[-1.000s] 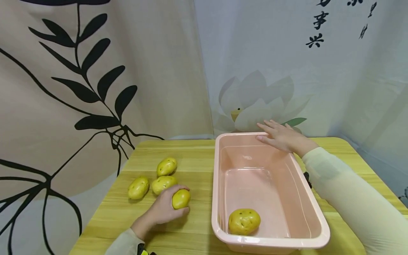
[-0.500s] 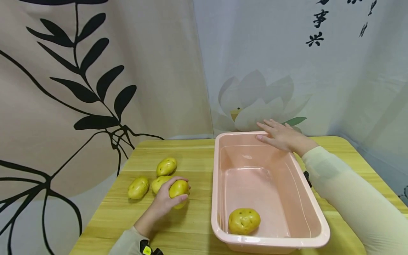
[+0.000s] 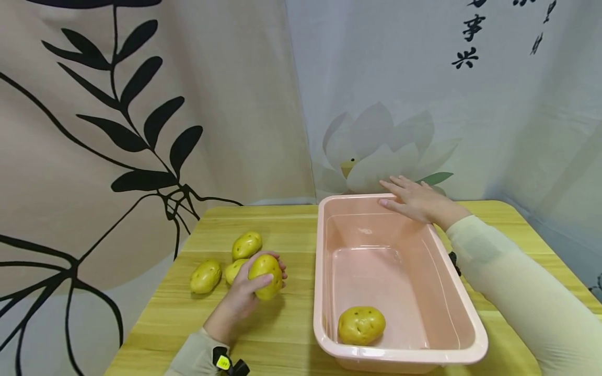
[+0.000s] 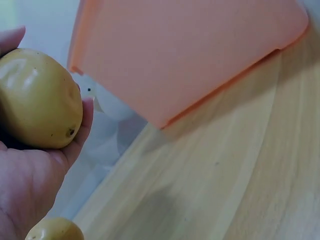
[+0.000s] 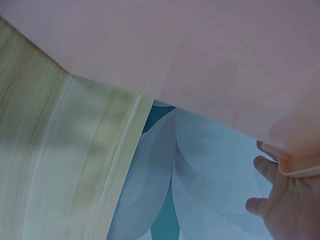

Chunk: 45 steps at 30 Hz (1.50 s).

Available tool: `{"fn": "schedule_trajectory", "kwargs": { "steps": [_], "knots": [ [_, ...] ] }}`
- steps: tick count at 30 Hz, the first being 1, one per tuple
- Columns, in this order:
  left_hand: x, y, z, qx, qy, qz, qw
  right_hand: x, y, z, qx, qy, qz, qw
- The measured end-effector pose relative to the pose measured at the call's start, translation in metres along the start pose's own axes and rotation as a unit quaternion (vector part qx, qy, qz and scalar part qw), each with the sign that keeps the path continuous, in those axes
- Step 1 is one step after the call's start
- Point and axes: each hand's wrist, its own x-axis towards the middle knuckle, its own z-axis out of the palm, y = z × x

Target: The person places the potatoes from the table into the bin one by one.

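My left hand (image 3: 239,298) holds a yellow potato (image 3: 265,277) above the table, left of the pink plastic basin (image 3: 319,271). Thumb and fingers wrap its sides in the left wrist view, where the potato (image 4: 40,100) shows a dark eye near its lower end. Another potato (image 3: 361,326) lies inside the basin, at its near end. On the table behind the left hand are three potatoes: one at the back (image 3: 246,245), one at the left (image 3: 206,277), and one partly hidden by the hand (image 3: 233,271). My right hand (image 3: 418,201) rests with extended fingers on the basin's far right corner.
The basin stands on a wooden table (image 3: 291,230), its long side running front to back. Behind the table hangs a printed curtain (image 3: 244,104) with black leaves and a pale lotus. A black band with a small device (image 3: 223,361) sits on the left wrist.
My left hand has lifted the potato off the table and turned it upright, thumb now across its front. The right hand, the basin and the other potatoes stay where they were.
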Motion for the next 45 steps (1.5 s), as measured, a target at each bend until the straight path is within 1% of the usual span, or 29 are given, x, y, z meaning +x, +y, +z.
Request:
{"fn": "schedule_trajectory", "kwargs": {
  "steps": [5, 11, 15, 18, 20, 25, 33, 37, 45],
  "knots": [
    [0.005, -0.001, 0.003, -0.024, -0.008, 0.004, 0.9997, 0.000, -0.001, 0.000, 0.005, -0.002, -0.002, 1.000],
    [0.013, -0.001, 0.008, -0.069, -0.023, 0.025, 0.9970, -0.002, -0.003, 0.000, 0.013, -0.009, 0.001, 1.000],
    [0.018, 0.002, 0.012, -0.119, -0.047, 0.046, 0.9907, -0.002, -0.003, 0.001, 0.010, -0.006, -0.002, 1.000],
    [0.022, 0.004, 0.015, -0.151, -0.062, 0.052, 0.9853, -0.001, -0.002, 0.000, 0.006, -0.004, -0.002, 1.000],
    [0.024, 0.005, 0.017, -0.162, -0.068, 0.052, 0.9830, -0.001, -0.002, -0.001, 0.003, -0.006, -0.001, 1.000],
    [0.028, 0.008, 0.023, -0.172, -0.078, 0.054, 0.9806, 0.001, -0.001, -0.003, 0.003, -0.005, 0.000, 1.000],
    [0.031, 0.012, 0.032, -0.184, -0.100, 0.053, 0.9763, -0.003, 0.000, -0.006, 0.012, -0.008, 0.004, 1.000],
    [0.031, 0.013, 0.033, -0.199, -0.111, 0.054, 0.9722, -0.003, -0.001, -0.007, 0.014, -0.008, 0.002, 1.000],
    [0.029, 0.013, 0.033, -0.207, -0.129, 0.051, 0.9686, 0.002, 0.000, -0.002, 0.018, -0.017, 0.001, 1.000]
  ]
}}
